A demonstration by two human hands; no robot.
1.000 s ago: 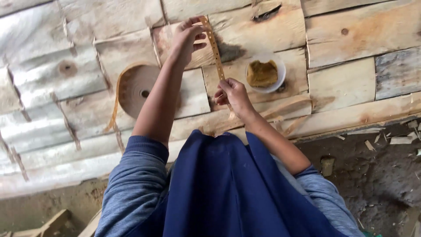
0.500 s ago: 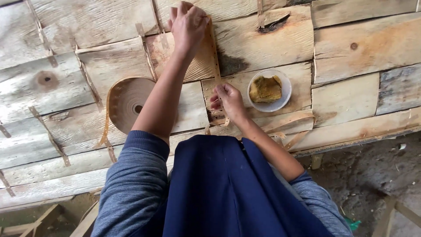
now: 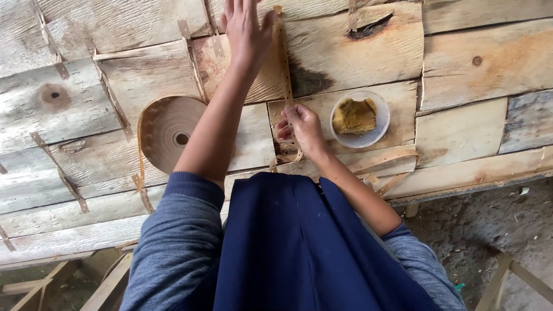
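A perforated brown tape strip point(image 3: 283, 63) runs along a seam between pale wood veneer sheets point(image 3: 345, 52) on the bench. My left hand point(image 3: 246, 30) lies flat with fingers spread, pressing the strip's far end onto the wood. My right hand point(image 3: 300, 129) pinches the strip's near end close to the bench edge, where the strip curls. A round roll of the same tape point(image 3: 173, 131) lies flat to the left of my left forearm, with a loose tail hanging toward me.
A clear plastic bowl point(image 3: 380, 128) holding a yellow-brown sponge point(image 3: 355, 115) stands just right of my right hand. Several tape strips point(image 3: 109, 95) cross other seams at left. Loose strips point(image 3: 385, 160) curl at the bench's near edge. Dirt floor and wooden pieces point(image 3: 507, 270) lie below.
My left hand went from pinching the raised strip to lying flat on it, farther up the sheet. The strip now lies on the wood. My right hand dropped slightly toward the bench edge.
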